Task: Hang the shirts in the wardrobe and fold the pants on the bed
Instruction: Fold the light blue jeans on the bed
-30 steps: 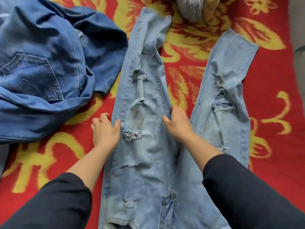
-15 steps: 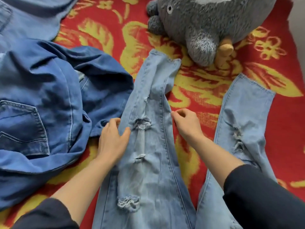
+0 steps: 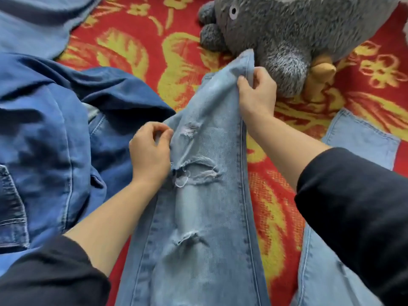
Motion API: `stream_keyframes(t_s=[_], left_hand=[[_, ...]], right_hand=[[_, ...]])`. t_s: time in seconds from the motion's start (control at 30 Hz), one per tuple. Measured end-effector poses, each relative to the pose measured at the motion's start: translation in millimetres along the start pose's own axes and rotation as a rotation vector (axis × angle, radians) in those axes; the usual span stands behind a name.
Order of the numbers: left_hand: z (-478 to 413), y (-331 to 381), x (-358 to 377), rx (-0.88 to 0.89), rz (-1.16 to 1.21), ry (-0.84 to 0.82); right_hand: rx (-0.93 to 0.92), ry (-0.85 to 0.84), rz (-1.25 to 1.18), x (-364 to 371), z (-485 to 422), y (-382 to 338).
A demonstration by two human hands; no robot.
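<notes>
Light blue ripped jeans [image 3: 205, 217] lie lengthwise on the bed, legs pointing away from me. My left hand [image 3: 150, 155] pinches the left edge of the left leg beside a torn patch. My right hand [image 3: 257, 93] grips the right edge of the same leg near its hem and holds that end raised off the blanket. The other leg [image 3: 362, 142] lies flat at the right, partly hidden by my dark-sleeved right arm.
Dark blue denim clothing [image 3: 48, 138] is heaped at the left, touching the jeans. A grey plush toy [image 3: 298, 34] sits just beyond the lifted hem. A red and yellow flowered blanket [image 3: 136, 49] covers the bed. Another light denim piece [image 3: 37, 21] lies top left.
Both hands slid up the left leg toward its hem. They went from lying along the edges to pinching them, and the hem end has lifted off the blanket.
</notes>
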State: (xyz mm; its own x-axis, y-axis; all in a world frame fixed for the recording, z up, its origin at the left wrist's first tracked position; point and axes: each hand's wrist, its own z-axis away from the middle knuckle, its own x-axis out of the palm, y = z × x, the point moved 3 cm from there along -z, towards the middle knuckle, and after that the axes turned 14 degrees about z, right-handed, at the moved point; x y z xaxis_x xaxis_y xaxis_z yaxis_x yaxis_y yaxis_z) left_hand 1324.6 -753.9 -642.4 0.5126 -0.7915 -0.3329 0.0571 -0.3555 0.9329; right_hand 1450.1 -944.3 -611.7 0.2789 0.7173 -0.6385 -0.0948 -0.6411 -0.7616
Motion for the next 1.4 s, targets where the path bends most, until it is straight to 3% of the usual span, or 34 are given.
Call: stream_keyframes(t_s=[0.07, 0.17, 0.37, 0.5, 0.6, 0.67, 0.77, 0.87, 0.93, 0.97, 1.07, 1.17, 1.23, 1.33, 1.4], left_hand=[[1.7, -8.4, 0.9, -0.039, -0.011, -0.068], [3.3, -23.8, 10.7, -0.098, -0.152, -0.250], [-3.4, -20.2, 18.5, -0.165, -0.345, -0.386], [17.1, -1.7, 27.7, -0.136, -0.459, -0.373], [61.4, 25.5, 41.0, 0.146, -0.455, -0.365], [101.1, 45.7, 59.0, 0.320, -0.402, -0.476], [153.5, 60.1, 95.0, 0.325, -0.285, -0.724], [188.2, 61.8, 127.2, 0.047, -0.092, -0.875], [202.5, 61.4, 145.7, -0.021, -0.053, -0.900], [207.5, 62.3, 153.5, -0.023, -0.061, -0.908], [215.1, 70.1, 169.0, 0.059, -0.098, -0.925], [219.1, 72.2, 166.4, 0.150, -0.045, -0.808], [222.8, 68.7, 163.9, 0.161, -0.078, -0.730], [231.0, 65.4, 167.3, 0.169, -0.262, -0.690], [239.6, 73.6, 169.4, 0.204, -0.341, -0.674]], right_hand=[[0.059, -0.088, 0.050, 4.0, 0.2, 17.0], [0.111, -0.347, 0.280, 12.8, 10.3, 54.0], [0.064, -0.430, 0.341, 12.5, 16.3, 49.5], [-0.001, -0.306, 0.422, -9.2, 33.4, 50.1], [-0.073, -0.203, 0.464, -58.7, 43.6, 73.4], [-0.083, -0.112, 0.525, -104.1, 41.6, 98.5], [0.118, 0.077, 0.587, -169.8, 34.4, 147.6], [0.543, 0.200, 0.609, -214.4, 32.6, 199.3], [0.787, 0.112, 0.580, -223.7, 36.0, 224.7], [0.826, 0.046, 0.542, -222.9, 35.3, 232.9], [0.617, -0.067, 0.259, -221.0, 13.9, 230.1], [0.330, 0.112, 0.220, -244.0, -19.8, 210.1], [0.333, 0.128, 0.216, -255.7, -28.5, 220.4], [0.540, -0.150, 0.166, -247.7, -9.3, 259.1], [0.538, -0.227, 0.123, -245.0, 7.0, 274.7]])
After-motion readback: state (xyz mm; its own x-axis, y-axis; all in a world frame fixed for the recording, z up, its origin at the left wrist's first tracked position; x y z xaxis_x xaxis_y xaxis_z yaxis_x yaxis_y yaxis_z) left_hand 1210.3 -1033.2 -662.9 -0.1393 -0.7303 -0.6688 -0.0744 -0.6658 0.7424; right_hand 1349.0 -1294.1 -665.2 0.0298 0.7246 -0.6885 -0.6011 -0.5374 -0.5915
